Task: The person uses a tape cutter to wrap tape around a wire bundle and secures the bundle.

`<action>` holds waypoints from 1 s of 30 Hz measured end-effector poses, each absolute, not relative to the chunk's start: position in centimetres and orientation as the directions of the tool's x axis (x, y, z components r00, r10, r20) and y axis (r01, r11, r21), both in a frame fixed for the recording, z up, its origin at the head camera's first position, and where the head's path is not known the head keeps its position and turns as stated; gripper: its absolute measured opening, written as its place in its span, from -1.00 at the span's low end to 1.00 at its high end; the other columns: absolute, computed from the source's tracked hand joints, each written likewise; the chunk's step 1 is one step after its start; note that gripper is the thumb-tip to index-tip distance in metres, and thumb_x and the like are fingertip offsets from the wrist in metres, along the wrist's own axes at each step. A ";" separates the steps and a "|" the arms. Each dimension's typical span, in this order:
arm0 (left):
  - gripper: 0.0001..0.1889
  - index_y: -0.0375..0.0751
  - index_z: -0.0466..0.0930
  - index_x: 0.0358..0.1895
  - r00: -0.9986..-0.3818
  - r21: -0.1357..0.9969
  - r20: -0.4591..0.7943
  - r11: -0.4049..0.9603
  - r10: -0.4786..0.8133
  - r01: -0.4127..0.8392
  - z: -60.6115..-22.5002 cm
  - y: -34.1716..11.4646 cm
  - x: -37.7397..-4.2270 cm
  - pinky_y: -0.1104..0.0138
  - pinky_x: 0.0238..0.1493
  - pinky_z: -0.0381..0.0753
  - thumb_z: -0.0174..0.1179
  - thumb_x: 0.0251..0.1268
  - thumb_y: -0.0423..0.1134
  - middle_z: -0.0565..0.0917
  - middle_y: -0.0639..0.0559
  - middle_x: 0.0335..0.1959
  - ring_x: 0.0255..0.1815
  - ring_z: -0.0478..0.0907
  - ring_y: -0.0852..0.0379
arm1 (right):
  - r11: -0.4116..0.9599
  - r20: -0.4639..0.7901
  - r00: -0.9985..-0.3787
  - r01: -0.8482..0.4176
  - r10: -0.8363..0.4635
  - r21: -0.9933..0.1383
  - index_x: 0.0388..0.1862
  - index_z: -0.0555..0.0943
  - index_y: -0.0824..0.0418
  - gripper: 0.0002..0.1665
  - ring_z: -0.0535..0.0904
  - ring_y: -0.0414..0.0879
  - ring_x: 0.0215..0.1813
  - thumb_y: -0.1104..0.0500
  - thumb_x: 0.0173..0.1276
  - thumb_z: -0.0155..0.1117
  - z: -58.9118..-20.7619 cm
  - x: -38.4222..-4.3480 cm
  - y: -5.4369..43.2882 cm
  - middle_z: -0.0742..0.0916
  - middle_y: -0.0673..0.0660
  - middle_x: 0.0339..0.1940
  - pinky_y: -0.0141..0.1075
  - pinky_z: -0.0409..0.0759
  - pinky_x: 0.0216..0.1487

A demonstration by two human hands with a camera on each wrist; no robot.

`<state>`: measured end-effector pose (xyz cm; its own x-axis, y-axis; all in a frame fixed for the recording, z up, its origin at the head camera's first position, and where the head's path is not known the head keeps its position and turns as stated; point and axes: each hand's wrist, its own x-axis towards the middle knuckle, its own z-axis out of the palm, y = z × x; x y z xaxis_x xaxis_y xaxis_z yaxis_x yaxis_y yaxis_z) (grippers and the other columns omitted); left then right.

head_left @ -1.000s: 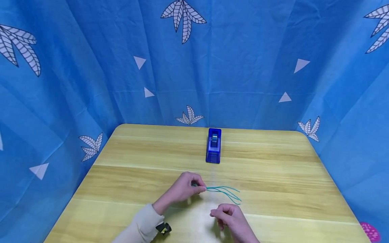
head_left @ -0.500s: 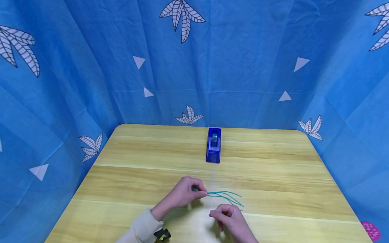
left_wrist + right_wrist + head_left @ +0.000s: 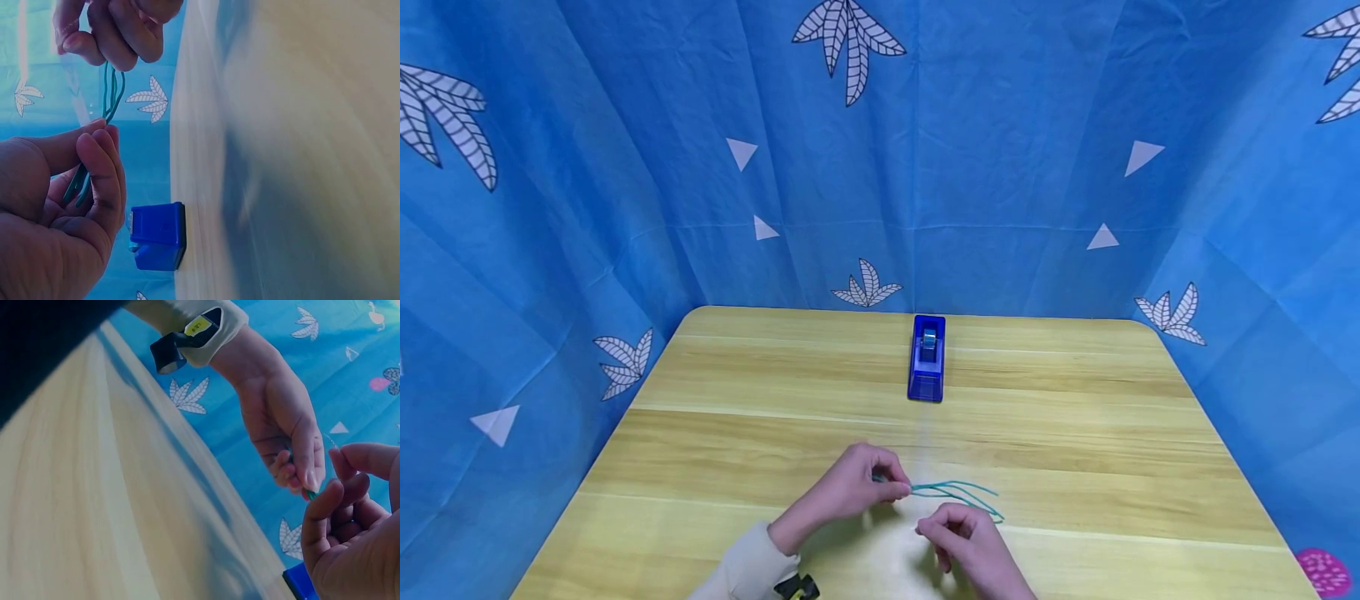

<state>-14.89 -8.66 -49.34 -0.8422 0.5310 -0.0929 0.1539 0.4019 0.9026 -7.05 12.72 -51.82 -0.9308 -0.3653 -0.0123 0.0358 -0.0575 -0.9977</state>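
My left hand [image 3: 859, 483] pinches a bundle of thin green wires [image 3: 951, 486] between thumb and fingertips above the table. Their loose ends fan out to the right; the other ends show inside the palm in the left wrist view. Close by on the right, my right hand [image 3: 972, 542] has its thumb and index finger together on a clear strip of tape [image 3: 76, 94]. The strip is faint and hangs beside the wires [image 3: 112, 94]. In the right wrist view, the wires are mostly hidden behind the right fingers [image 3: 322, 512].
A blue tape dispenser [image 3: 927, 375] with a roll in it stands towards the back of the wooden table [image 3: 737, 358]. Blue curtains [image 3: 1000, 167] with leaf prints surround the table on the far side and both flanks. A dark strap device [image 3: 796, 587] is on the left sleeve.
The left hand has moved slightly towards the near edge with the wires, closer to the right hand. The right hand stays almost where it was.
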 end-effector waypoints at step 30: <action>-0.94 -0.38 0.74 -0.32 -0.779 0.967 -0.182 0.252 0.600 -0.033 -48.8 -9.2 -13.7 0.46 -0.41 0.60 0.38 0.30 -0.43 0.76 -0.19 -0.46 -0.51 0.58 0.19 | -0.035 -0.074 -0.942 0.091 -0.326 -0.995 -0.20 0.58 0.59 -0.68 0.55 -0.29 -0.50 0.26 0.49 0.30 -51.7 -6.9 12.6 0.62 -0.06 -0.51 -0.32 0.69 -0.44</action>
<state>-13.71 -9.17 -48.76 -0.7793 0.5996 -0.1825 -0.0326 0.2519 0.9672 -6.86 12.63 -51.74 -0.9424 -0.3261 -0.0745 0.0908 -0.0350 -0.9953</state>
